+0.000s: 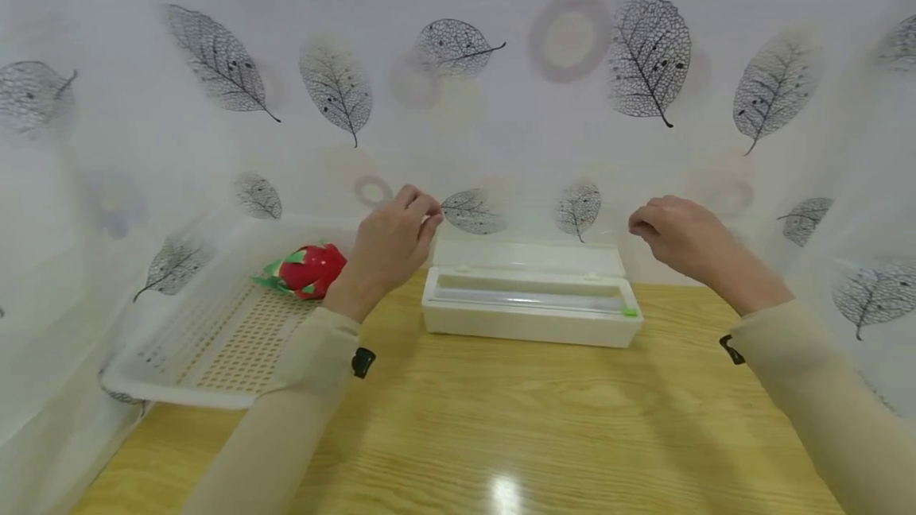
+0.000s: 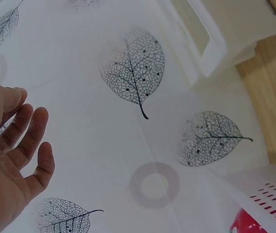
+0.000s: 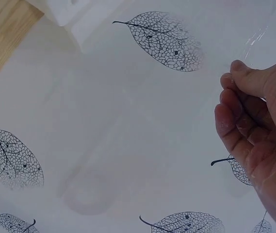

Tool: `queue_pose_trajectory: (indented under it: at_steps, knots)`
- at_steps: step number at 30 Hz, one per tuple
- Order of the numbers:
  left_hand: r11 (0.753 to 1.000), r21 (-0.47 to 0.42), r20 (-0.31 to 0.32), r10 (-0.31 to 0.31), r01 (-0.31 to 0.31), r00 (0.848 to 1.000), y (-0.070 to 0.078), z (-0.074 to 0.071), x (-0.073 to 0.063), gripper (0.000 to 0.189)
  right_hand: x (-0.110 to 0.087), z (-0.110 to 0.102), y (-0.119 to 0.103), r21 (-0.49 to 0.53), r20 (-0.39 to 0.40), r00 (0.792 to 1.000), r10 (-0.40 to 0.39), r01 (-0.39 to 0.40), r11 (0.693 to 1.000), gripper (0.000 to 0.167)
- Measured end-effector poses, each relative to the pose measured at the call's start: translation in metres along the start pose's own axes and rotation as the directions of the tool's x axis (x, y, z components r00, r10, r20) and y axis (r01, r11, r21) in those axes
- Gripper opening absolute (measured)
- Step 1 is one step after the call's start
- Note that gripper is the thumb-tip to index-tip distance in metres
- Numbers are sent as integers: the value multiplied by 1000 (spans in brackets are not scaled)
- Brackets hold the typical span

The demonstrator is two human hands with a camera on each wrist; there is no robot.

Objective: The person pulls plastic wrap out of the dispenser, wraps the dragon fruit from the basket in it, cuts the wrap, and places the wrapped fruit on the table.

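My left hand is raised above the left end of a white cling film box, thumb and forefinger pinched together. Level with it, past the box's right end, my right hand pinches the same way. Clear cling film glints beside the right thumb in the right wrist view; between the hands it is almost invisible. In the left wrist view the left hand's other fingers are loosely bent. The box's lid is up, and a roll of film lies inside. A green slider sits at its front right.
Left of the box, a white plastic basket stands on the wooden table. A red dragon fruit with green tips lies in it, close to my left wrist. A leaf-patterned sheet hangs behind and at both sides.
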State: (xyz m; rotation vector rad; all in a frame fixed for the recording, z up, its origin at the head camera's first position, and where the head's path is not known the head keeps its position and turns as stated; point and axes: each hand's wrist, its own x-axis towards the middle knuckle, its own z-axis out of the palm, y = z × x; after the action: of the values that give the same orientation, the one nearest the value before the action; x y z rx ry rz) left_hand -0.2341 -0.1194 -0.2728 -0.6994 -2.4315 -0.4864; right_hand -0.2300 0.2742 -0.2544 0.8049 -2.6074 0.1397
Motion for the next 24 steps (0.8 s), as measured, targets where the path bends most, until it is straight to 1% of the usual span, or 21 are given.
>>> queue_pose_trajectory:
  at_steps: [3,5,11,17,24]
  knots:
    - [1000,-14,0,-13,13,1000,1,0,1,16,-6,-4,0,-10,-27,999,-43,43,999,8]
    - [1000,-20,-2,-19,19,1000,1,-1,2,17,-8,-5,0,-9,-61,996,-71,70,997,8]
    - [999,-28,-18,-26,25,1000,1,-6,2,16,-9,-7,-1,-12,-115,988,-103,102,995,11]
    - [999,-48,-45,-15,12,999,3,-8,3,15,-11,-9,1,-24,-95,991,-97,96,995,11]
    - [998,-52,-41,-25,23,999,4,-9,4,15,-14,-11,1,-44,-99,988,-115,111,993,14]
